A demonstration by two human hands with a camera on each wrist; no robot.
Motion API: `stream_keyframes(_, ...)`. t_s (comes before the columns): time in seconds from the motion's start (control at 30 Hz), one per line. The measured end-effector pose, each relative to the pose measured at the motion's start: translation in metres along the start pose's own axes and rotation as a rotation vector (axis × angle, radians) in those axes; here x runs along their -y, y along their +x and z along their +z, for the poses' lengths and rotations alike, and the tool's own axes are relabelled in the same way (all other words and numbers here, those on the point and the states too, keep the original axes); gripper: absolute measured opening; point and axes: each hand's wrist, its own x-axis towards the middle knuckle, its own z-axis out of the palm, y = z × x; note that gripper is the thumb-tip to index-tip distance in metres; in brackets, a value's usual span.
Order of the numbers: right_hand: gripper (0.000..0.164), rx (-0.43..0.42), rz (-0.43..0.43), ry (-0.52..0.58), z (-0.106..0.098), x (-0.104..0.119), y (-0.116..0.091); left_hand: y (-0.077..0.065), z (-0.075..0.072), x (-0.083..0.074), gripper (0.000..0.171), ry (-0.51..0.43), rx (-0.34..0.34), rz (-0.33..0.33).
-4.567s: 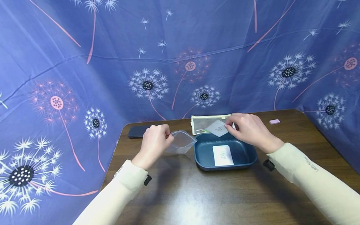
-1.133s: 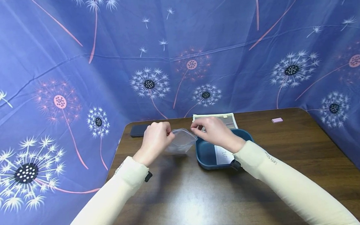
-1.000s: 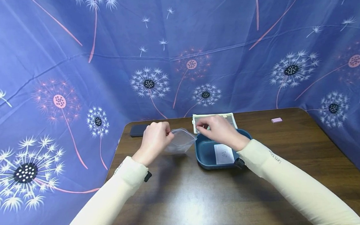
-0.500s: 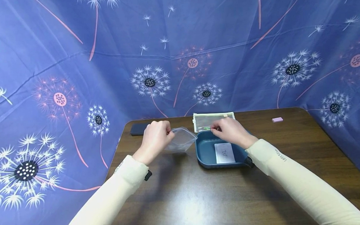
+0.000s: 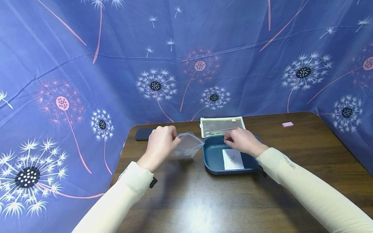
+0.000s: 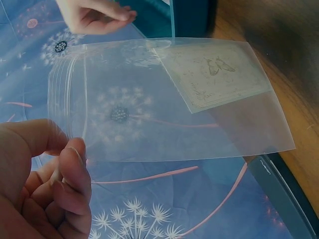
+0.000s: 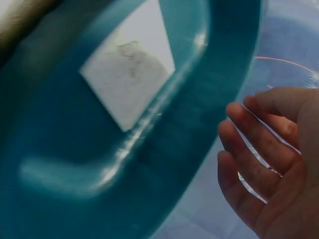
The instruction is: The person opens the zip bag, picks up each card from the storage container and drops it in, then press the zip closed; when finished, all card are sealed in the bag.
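Note:
My left hand (image 5: 160, 143) pinches a clear zip bag (image 5: 188, 149) by one corner of its mouth, left of the blue tray (image 5: 212, 158). In the left wrist view a pale paper card (image 6: 214, 74) with a butterfly drawing lies inside the bag (image 6: 139, 134), slanted toward its bottom end. Over the tray hangs my right hand (image 5: 243, 140), with nothing between its loosely bent fingers (image 7: 249, 134) in the right wrist view. Below it, white paper cards (image 5: 233, 159), the top one with a similar drawing, lie on the tray's floor.
Behind the tray lies a mesh zip pouch (image 5: 222, 123) with a cream edge and slim items inside. A dark flat case (image 5: 143, 134) sits at the back left, partly behind my left hand. A small pink block (image 5: 287, 124) rests at the back right.
The card my right hand held over the tray is now in the bag. That hand went to the bag's mouth, then back right over the tray. My left hand stays on the bag.

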Motion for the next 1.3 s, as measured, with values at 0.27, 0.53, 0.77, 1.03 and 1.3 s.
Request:
stream_keyframes(0.27, 0.021, 0.164, 0.051, -0.030, 0.014, -0.013, -0.008, -0.001, 0.001, 0.001, 0.026, -0.005, 0.005, -0.006)
stream_keyframes(0.53, 0.072, 0.280, 0.073, -0.091, 0.026, -0.023, -0.017, -0.001, 0.001, 0.003, 0.026, -0.009, -0.004, -0.007)
stream_keyframes(0.77, 0.093, 0.283, 0.057, -0.118, 0.034, -0.027, -0.020, -0.001, 0.001, 0.003, 0.027, -0.012, 0.002, -0.007)
stream_keyframes(1.03, 0.082, 0.269, 0.051, -0.106, 0.035, -0.029, -0.020, -0.002, 0.000, 0.003, 0.028, -0.020, 0.005, -0.007)
stream_keyframes(1.3, 0.078, 0.214, 0.024, -0.141, 0.034, -0.031, -0.022, -0.002, 0.001, 0.003, 0.028, -0.013, 0.002, -0.002)
